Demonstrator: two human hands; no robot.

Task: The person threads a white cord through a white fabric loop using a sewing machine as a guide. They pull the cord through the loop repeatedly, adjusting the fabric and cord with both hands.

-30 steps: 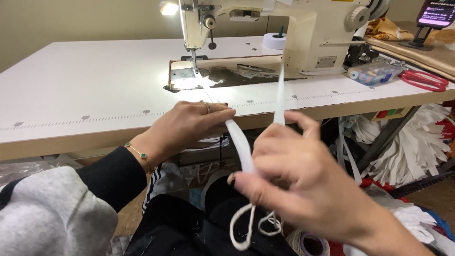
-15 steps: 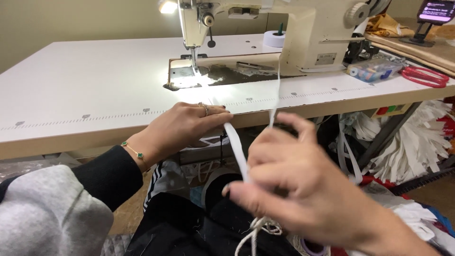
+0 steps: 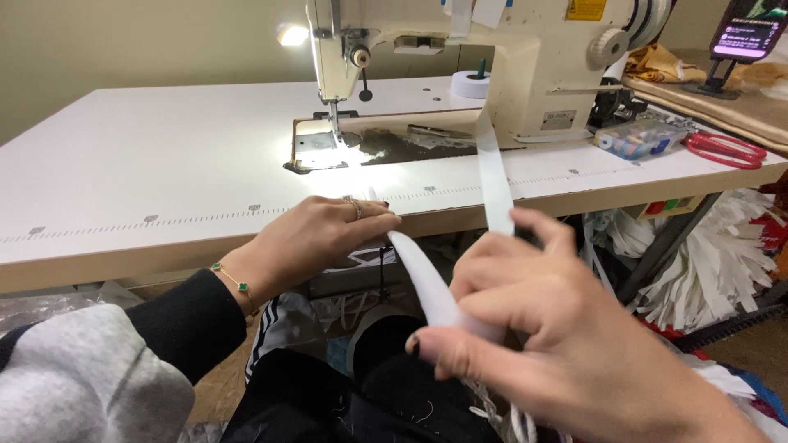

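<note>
Head view: both hands, left [image 3: 316, 242] and right [image 3: 558, 344], pinch white tape [image 3: 427, 283] before sewing machine [image 3: 509, 57]

The elastic strip [image 3: 495, 176] is plain white, as is the worktop [image 3: 148, 164], which carries a printed ruler line of small grey marks along its front edge. The sewing machine [image 3: 525, 49] is cream, the scissors [image 3: 726, 149] have red handles, and the bracelet [image 3: 234, 279] is gold with green charms over a black cuff on a grey sleeve [image 3: 82, 377].

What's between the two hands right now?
In the head view, a stretch of white tape spans the gap from the left hand at the table edge to the right hand. Nothing else sits between them.
</note>
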